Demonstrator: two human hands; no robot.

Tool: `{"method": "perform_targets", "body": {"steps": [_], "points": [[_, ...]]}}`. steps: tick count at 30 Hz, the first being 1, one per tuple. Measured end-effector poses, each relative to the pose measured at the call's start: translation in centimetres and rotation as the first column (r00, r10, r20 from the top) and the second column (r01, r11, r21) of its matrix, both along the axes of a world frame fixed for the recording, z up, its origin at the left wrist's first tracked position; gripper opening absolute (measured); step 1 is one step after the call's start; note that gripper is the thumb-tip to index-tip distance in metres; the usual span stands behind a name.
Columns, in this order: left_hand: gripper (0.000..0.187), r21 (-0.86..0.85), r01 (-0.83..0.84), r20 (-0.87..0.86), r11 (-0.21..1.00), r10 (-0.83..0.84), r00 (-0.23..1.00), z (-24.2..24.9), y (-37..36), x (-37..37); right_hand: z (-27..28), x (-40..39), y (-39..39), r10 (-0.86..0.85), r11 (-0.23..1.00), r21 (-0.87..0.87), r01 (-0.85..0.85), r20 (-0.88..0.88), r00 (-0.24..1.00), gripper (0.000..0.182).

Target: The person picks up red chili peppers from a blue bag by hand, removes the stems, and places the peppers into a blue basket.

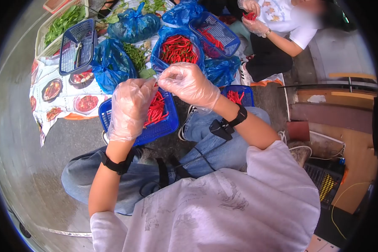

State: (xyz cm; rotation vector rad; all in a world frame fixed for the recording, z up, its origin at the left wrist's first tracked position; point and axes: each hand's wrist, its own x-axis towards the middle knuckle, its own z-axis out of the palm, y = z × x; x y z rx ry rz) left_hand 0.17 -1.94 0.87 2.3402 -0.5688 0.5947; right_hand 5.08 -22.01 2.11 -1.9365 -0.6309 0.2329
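Both my hands wear clear plastic gloves and meet above a blue basket (158,131) of red chilies (156,110). My left hand (131,108) is closed, its fingertips pinched near a small red bit that looks like a chili. My right hand (190,85) is closed too, its fingertips touching the same spot; what it grips is mostly hidden. Just beyond them, a blue plastic bag (156,53) stands open, full of red chilies with green stems (178,49). A smaller blue basket (250,99) with a few chilies is by my right forearm.
Across from me at the upper right, a person's gloved hands (256,26) hold red chilies. Tied blue bags (133,26), a dark blue basket (90,47) with scissors, another basket (232,41) and a pale basket (42,47) of greens lie on a printed sheet (50,82).
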Motion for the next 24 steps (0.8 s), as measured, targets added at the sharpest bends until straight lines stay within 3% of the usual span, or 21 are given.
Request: {"method": "perform_targets", "body": {"steps": [3,4,7,13,14,16,20,22,24], "points": [[0.020,0.005,0.019,0.035,1.000,-0.019,0.999,-0.2,0.6,-0.1,0.0,0.0,-0.1,0.015,0.999,0.040,-0.011,-0.126,0.992,0.013],[0.020,-0.014,0.051,0.033,0.999,-0.051,0.998,-0.1,0.7,-0.1,-0.1,0.1,0.1,0.003,0.997,0.080,0.003,-0.070,0.998,0.015],[0.018,-0.051,0.106,0.053,0.993,-0.103,0.993,0.1,0.7,-0.3,1.7,-0.1,0.0,0.027,0.991,0.129,0.020,-0.353,0.935,0.016],[0.023,-0.180,0.142,0.065,0.973,-0.132,0.989,0.5,0.3,-1.1,2.5,-0.5,-0.2,0.077,0.967,0.237,0.089,-0.612,0.787,0.016],[0.022,-0.203,0.131,0.062,0.970,-0.121,0.991,0.5,0.2,-1.2,2.2,-0.6,-0.2,0.078,0.967,0.238,0.090,-0.612,0.787,0.016],[0.021,-0.226,0.120,0.057,0.967,-0.110,0.992,0.4,-0.1,-1.3,1.4,-0.9,-0.3,0.179,0.887,0.405,0.221,-0.744,0.644,0.016],[0.016,-0.393,0.057,0.014,0.918,-0.056,0.998,-0.1,-0.4,-1.1,0.3,-1.1,0.0,0.294,0.810,0.493,0.317,-0.810,0.508,0.017],[0.014,-0.449,0.021,-0.020,0.893,-0.034,0.999,-0.6,-0.7,-1.1,-0.6,-1.1,0.2,0.426,0.700,0.568,0.433,-0.818,0.386,0.017],[0.011,-0.586,-0.146,-0.184,0.797,0.044,0.982,-1.4,-1.0,-1.3,-1.4,-0.9,0.4,0.453,0.676,0.584,0.449,-0.810,0.372,0.016]]}}
